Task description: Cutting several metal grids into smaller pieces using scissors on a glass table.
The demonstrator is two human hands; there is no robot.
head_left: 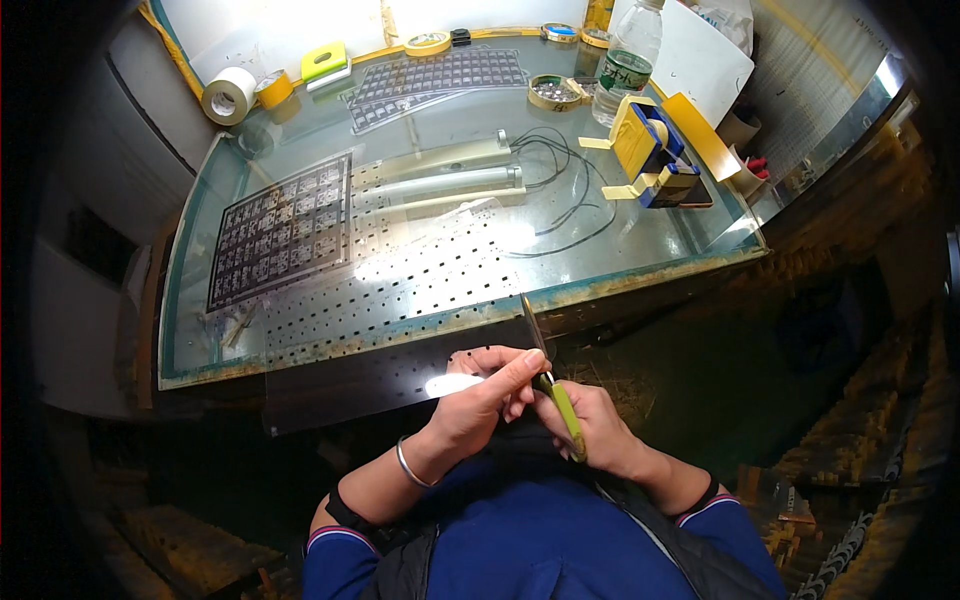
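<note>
My right hand (597,425) is wrapped round the green handle of a small knife (566,412), its blade pointing up toward the table edge. Beside it, my left hand (485,400), with a bangle on the wrist, is closed, thumb and fingers pinched together at the base of the blade. What lies in that pinch is too small to tell. A clear plastic sheet (400,290) dotted with rows of small black squares overhangs the front edge of the table. Some left fingers are at the sheet's near right corner.
On the glass-topped table (640,255) lie a dark-framed patterned panel (283,232), pale bars (440,185) with thin black cables, and patterned sheets (440,80). A tape dispenser (650,150), a plastic bottle (628,65) and tape rolls (229,95) stand toward the edges.
</note>
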